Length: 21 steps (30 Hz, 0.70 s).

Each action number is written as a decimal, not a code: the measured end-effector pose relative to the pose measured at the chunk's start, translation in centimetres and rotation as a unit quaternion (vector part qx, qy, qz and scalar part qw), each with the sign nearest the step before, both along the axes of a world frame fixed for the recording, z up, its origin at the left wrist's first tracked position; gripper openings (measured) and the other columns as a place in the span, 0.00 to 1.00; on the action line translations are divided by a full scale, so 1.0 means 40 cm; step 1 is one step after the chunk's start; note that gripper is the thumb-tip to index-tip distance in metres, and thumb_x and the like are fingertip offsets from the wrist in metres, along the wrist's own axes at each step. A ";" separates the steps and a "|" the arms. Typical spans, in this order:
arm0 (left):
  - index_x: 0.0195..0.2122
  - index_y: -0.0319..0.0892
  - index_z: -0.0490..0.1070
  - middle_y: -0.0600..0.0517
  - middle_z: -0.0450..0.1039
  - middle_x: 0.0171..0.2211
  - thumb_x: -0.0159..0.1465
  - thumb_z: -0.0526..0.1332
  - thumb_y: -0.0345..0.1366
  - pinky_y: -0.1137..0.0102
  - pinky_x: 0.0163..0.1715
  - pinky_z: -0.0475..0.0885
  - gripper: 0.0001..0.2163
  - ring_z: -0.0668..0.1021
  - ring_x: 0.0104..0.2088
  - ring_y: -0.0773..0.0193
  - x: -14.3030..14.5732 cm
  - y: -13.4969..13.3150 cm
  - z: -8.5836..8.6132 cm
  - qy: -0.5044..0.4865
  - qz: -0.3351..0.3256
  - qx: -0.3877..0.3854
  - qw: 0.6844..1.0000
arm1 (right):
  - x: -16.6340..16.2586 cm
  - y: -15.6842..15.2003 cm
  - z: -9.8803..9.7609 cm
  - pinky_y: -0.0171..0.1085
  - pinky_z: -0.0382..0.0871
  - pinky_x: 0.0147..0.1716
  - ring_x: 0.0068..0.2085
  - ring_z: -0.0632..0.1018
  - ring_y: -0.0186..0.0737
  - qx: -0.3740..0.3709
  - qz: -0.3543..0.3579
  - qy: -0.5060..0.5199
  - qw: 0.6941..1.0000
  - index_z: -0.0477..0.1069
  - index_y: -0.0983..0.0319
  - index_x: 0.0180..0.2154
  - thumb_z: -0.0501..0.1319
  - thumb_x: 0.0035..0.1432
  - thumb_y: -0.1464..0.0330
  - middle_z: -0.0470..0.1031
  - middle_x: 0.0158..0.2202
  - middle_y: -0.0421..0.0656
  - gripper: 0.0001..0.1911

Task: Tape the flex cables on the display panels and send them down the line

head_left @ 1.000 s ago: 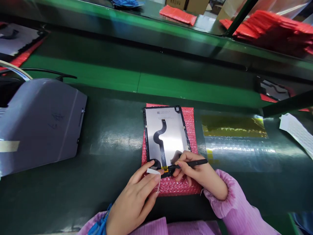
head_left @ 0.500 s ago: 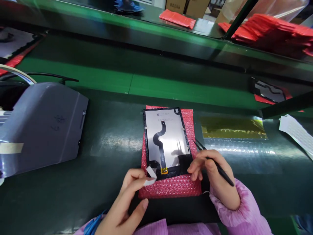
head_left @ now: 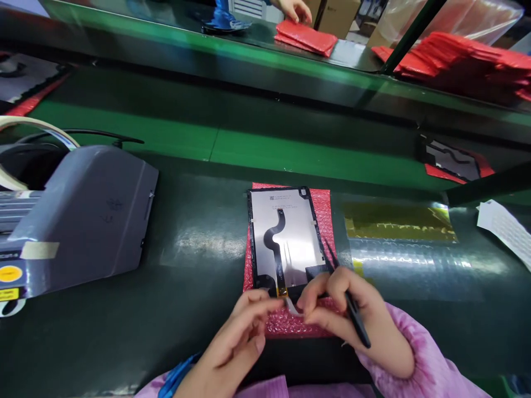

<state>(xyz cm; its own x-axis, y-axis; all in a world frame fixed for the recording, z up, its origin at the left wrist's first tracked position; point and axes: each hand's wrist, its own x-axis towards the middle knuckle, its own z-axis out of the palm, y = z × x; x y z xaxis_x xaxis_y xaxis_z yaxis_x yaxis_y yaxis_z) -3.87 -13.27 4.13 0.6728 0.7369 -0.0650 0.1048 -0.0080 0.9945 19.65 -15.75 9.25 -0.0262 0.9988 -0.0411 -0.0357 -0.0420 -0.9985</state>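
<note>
A tablet screen [head_left: 296,243] lies back side up on a red bubble-wrap bag [head_left: 286,327], a black flex cable [head_left: 279,260] running down its pale back to a gold connector end. My right hand [head_left: 348,309] is closed, with black tweezers [head_left: 357,323] held in it, tips pointing up over the screen's right edge. Its thumb and forefinger also pinch a small white strip [head_left: 292,307] just below the screen. My left hand [head_left: 238,337] is open at the lower left corner, its forefinger stretched out to the strip's other end; whether it touches is unclear.
A grey tape dispenser [head_left: 95,215] stands at the left. To the right lie amber film sheets [head_left: 398,221] and a printed paper [head_left: 504,232]. Another screen [head_left: 452,159] rests at the far right. Across the shelf, another person's hand [head_left: 295,10] touches red bags [head_left: 307,37].
The white strip has passed from my left fingers to my right finger and thumb. My right hand moved left and inward, tweezers turning steeper. Another person's hand has appeared at the back.
</note>
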 end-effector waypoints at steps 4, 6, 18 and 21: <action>0.58 0.56 0.69 0.47 0.67 0.54 0.74 0.54 0.37 0.70 0.44 0.79 0.14 0.78 0.43 0.63 -0.031 0.045 -0.003 0.013 0.102 0.003 0.995 | 0.009 0.064 -0.013 0.40 0.78 0.33 0.32 0.81 0.39 -0.038 -0.014 0.010 0.999 0.54 0.55 0.29 0.72 0.58 0.63 0.79 0.32 0.40 0.24; 0.54 0.54 0.72 0.48 0.69 0.52 0.74 0.55 0.36 0.71 0.45 0.78 0.12 0.78 0.45 0.63 -0.043 0.074 0.006 0.030 0.121 0.043 0.991 | 0.007 0.102 -0.043 0.41 0.79 0.34 0.33 0.81 0.40 -0.061 0.032 0.001 0.998 0.54 0.55 0.29 0.73 0.56 0.59 0.79 0.33 0.41 0.25; 0.60 0.51 0.68 0.49 0.71 0.55 0.72 0.51 0.27 0.64 0.56 0.72 0.19 0.75 0.55 0.59 -0.036 0.157 0.025 0.137 0.056 0.273 0.950 | -0.009 0.227 -0.171 0.41 0.74 0.39 0.39 0.81 0.42 -0.025 0.042 -0.097 0.994 0.54 0.55 0.32 0.69 0.58 0.62 0.80 0.36 0.41 0.21; 0.58 0.48 0.69 0.49 0.74 0.55 0.69 0.52 0.24 0.61 0.57 0.70 0.20 0.73 0.57 0.56 -0.024 0.167 0.013 0.164 0.013 0.337 0.927 | -0.007 0.235 -0.173 0.42 0.73 0.40 0.39 0.81 0.41 -0.017 0.037 -0.107 0.993 0.54 0.55 0.32 0.69 0.59 0.63 0.80 0.36 0.41 0.21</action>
<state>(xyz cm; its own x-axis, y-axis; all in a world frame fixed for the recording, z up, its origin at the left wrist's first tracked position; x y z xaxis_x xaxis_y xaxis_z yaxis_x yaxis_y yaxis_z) -4.82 -6.58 4.65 0.6804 0.6996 0.2182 0.4089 -0.6095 0.6792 19.35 -6.34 2.33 -0.0858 0.9924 -0.0879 0.1808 -0.0712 -0.9809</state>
